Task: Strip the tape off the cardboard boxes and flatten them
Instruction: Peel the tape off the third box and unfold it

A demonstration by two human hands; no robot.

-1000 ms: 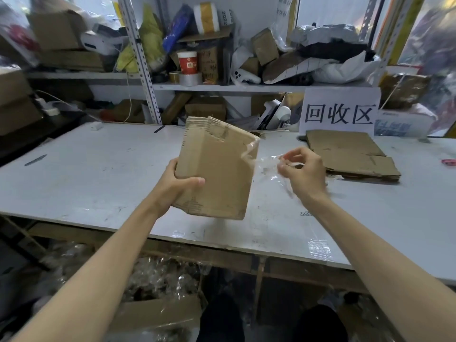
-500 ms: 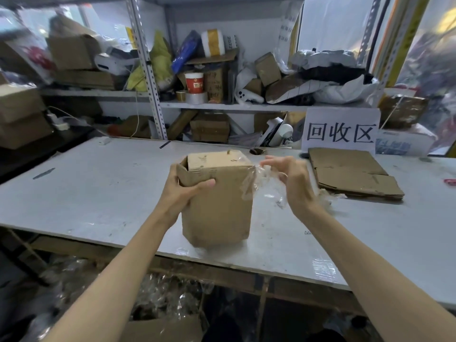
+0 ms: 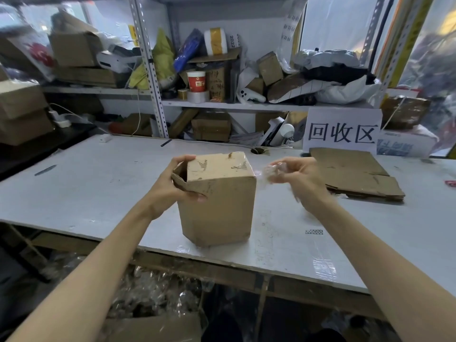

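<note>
A small brown cardboard box [image 3: 218, 203] stands upright on the white table [image 3: 86, 188]. My left hand [image 3: 172, 183] grips its upper left corner, thumb on the front flap and fingers over the top edge. Just right of the box, my right hand [image 3: 296, 178] pinches a crumpled strip of clear tape [image 3: 274, 172]. Some clear tape still shines on the box's top right corner. A stack of flattened cardboard [image 3: 352, 174] lies on the table to the right.
A white sign with black characters [image 3: 343, 130] stands behind the flat stack. Cluttered shelves [image 3: 222, 104] run along the back. Below the table's front edge sits an open carton with wads of clear tape [image 3: 153, 297]. A tape patch [image 3: 323, 267] sticks near that edge.
The box went from tilted in the air to standing upright on the table. My right hand pulled the clear tape away from the box's right side and bunched it up.
</note>
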